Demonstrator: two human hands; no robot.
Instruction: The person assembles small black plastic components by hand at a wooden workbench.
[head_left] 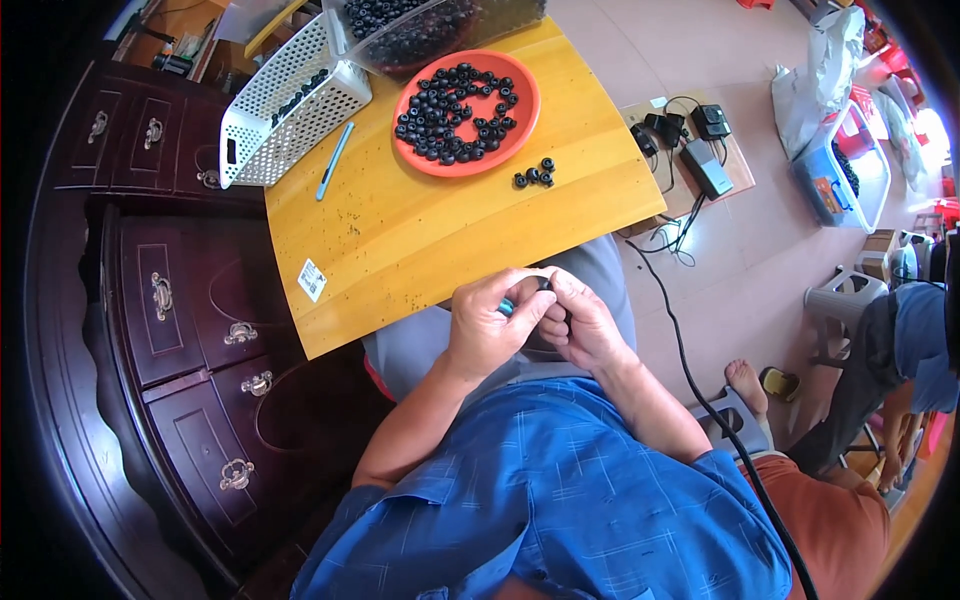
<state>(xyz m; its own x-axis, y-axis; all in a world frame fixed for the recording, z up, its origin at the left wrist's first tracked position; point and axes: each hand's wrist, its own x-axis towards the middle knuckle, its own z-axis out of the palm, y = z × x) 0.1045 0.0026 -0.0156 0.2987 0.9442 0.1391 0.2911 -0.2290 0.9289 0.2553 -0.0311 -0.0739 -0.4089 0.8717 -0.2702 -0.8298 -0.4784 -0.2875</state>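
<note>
Above my lap, just off the table's near edge, my two hands meet at the fingertips. My left hand is closed, with a small teal piece showing between its fingers; the rest of that item is hidden. A small black round part sits where the fingertips come together. My right hand is closed around this part, and its fingers hide most of it. Several similar loose black parts lie on the table, beside an orange-red plate holding many more.
The yellow wooden table carries a white perforated basket, a clear bin of black parts, a blue pen-like tool and a white label. Dark drawers stand left. A black cable runs past my right arm.
</note>
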